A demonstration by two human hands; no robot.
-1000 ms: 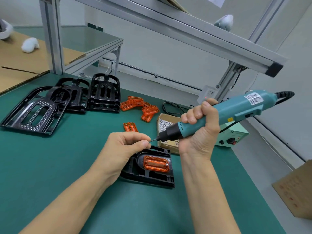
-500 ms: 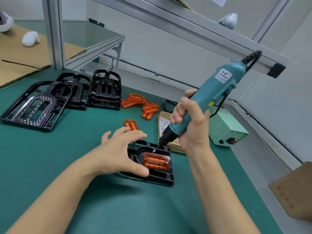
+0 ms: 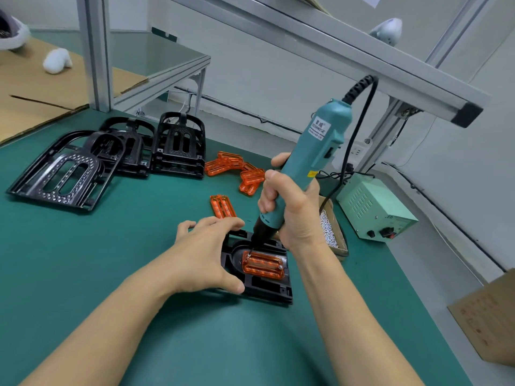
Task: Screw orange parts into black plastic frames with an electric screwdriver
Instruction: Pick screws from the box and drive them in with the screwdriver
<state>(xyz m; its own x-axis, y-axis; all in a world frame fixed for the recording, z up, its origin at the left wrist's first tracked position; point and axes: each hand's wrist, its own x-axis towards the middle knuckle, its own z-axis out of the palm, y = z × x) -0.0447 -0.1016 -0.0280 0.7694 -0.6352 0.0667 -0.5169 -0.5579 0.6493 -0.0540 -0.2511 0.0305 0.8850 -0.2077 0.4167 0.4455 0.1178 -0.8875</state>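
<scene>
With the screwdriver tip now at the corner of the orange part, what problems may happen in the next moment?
1. The electric screwdriver leans rather than standing straight over the orange part, so the bit may slip off the screw or drive it crooked.
2. The left hand rests on the black frame with straight fingers only; torque may turn the frame.
3. The left fingertips lie close to the bit, which could strike them if it slips.
</scene>
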